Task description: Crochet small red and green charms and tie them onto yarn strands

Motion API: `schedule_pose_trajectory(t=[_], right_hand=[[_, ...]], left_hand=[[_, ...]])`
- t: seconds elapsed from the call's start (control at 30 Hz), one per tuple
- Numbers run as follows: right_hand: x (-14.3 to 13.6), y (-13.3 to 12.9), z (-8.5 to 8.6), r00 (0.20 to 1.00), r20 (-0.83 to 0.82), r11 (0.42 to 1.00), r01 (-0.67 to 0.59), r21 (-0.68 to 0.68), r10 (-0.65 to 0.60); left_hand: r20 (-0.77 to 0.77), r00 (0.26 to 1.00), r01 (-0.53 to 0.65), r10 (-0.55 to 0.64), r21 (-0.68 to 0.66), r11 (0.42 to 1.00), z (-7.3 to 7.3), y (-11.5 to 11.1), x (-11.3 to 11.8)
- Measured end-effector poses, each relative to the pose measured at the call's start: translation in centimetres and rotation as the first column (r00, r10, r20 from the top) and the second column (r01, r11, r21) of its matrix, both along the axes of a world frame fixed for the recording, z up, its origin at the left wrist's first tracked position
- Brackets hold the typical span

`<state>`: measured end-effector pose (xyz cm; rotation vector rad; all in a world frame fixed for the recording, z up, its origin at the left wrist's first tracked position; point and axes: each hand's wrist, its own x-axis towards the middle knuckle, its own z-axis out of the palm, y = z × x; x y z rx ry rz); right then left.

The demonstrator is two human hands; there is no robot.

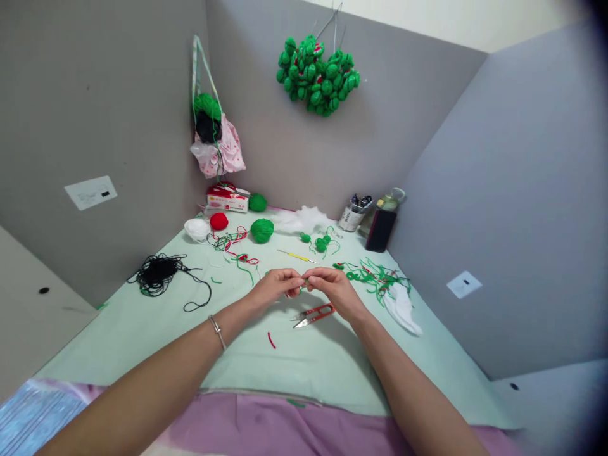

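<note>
Grey partitions close in a table (332,373) under a pale green cloth. Near its middle, the left hand (284,283) and right hand (331,285) meet, fingertips pinched together on a small green piece (306,282), mostly hidden by the fingers, its shape hard to make out. Orange-handled thread snips (313,315) lie just below the hands, a yellow-handled crochet hook (298,256) beyond them. Both forearms are cut off at the bottom edge of the view.

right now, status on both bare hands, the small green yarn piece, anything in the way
Left hand and right hand pinching small green yarn piece, mostly hidden by fingers. Red-orange metal snips close on near side; slim yellow-handled tool just beyond.
</note>
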<state>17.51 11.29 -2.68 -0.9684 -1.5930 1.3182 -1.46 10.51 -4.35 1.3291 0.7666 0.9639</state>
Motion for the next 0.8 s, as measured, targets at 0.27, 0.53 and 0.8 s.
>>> schedule_pose_trajectory(t=[0.27, 0.53, 0.8], right_hand=[[-0.1, -0.3, 1.3, 0.977, -0.154, 0.983, 0.16, 0.085, -0.146], [-0.1, -0.7, 1.0, 0.984, -0.011, 0.962, 0.176, 0.21, -0.178], [-0.6, -0.9, 1.0, 0.987, -0.09, 0.982, 0.142, 0.126, -0.131]], left_hand=[[0.004, 0.99, -0.143, 0.143, -0.002, 0.99, 2.5, 1.6, -3.0], [-0.009, 0.995, -0.095, 0.095, 0.019, 0.995, 1.6, 0.6, -1.2], [-0.086, 0.996, 0.016, -0.016, 0.005, 1.0, 1.1, -0.6, 0.5]])
